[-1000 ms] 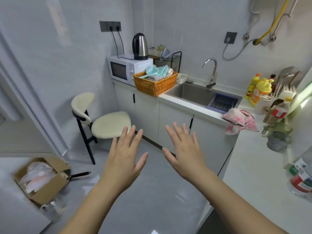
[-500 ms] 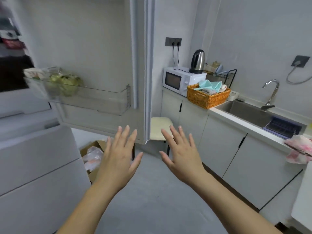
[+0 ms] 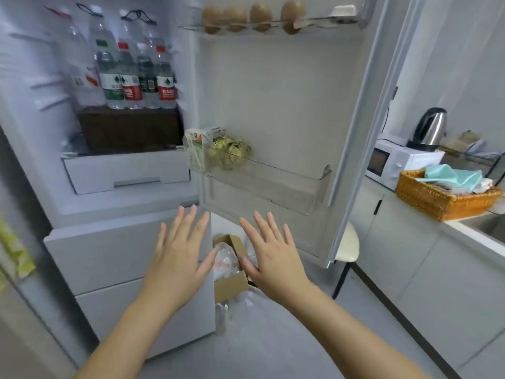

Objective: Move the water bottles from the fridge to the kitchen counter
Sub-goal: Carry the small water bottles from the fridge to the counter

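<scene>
Open fridge (image 3: 123, 242), viewed from the head camera, with its door (image 3: 287, 91) swung out to the right. The water bottles (image 3: 131, 77) — a tight upright cluster with red and green labels — are seen at the far left inside the upper compartment, where they are stood on a dark brown box (image 3: 128, 127), well apart from both hands. The left hand (image 3: 177, 258) is held out near the viewer, palm down, in front of the white lower drawers; its fingers are straight and spread, and nothing is gripped. The right hand (image 3: 276, 258) is held just beside it in the same way — fingers fully extended, nothing held. A cardboard box (image 3: 232, 283) on the floor is seen between the two hands. Eggs (image 3: 251, 15) are lined along the top door rack. At the right, the kitchen counter (image 3: 464, 232) is occupied by a woven basket (image 3: 437, 198), a microwave (image 3: 396, 162) and a kettle (image 3: 429, 129).
</scene>
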The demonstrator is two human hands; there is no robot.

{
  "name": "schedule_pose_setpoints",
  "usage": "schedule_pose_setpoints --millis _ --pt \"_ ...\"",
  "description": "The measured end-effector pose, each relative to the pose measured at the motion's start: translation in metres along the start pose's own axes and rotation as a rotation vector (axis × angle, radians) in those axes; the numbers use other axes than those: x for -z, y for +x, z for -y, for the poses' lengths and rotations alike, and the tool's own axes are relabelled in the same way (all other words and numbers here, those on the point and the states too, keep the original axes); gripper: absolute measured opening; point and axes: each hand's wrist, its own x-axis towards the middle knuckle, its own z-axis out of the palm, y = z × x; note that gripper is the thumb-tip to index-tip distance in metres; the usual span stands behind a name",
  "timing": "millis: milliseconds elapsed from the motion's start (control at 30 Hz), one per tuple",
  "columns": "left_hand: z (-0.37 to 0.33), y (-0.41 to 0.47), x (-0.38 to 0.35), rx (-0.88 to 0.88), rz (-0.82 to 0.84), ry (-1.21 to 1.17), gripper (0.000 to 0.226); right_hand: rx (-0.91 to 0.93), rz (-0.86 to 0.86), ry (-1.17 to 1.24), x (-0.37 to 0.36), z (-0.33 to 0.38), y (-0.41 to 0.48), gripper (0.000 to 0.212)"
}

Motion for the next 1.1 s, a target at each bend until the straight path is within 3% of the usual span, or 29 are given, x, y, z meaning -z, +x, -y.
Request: schedule_pose_setpoints --millis 333,667,900,1100 --pt "0.108 0.055 0.004 0.194 -0.033 0.173 0.072 0.226 0.031 0.018 -0.051 0.042 0.137 0.067" --pt "0.196 0.090 0.011 0.361 -0.055 0.307 0.080 0.375 0.072 0.044 -0.091 0.081 0.258 0.066" --pt "0.252 0.113 0.021 0.395 -0.076 0.331 0.080 0.378 0.066 0.074 -0.105 0.116 0.314 0.066" --pt "0.315 0.175 0.028 0.387 -0.047 0.311 0.067 0.240 0.007 0.126 -0.116 0.143 0.392 0.066"
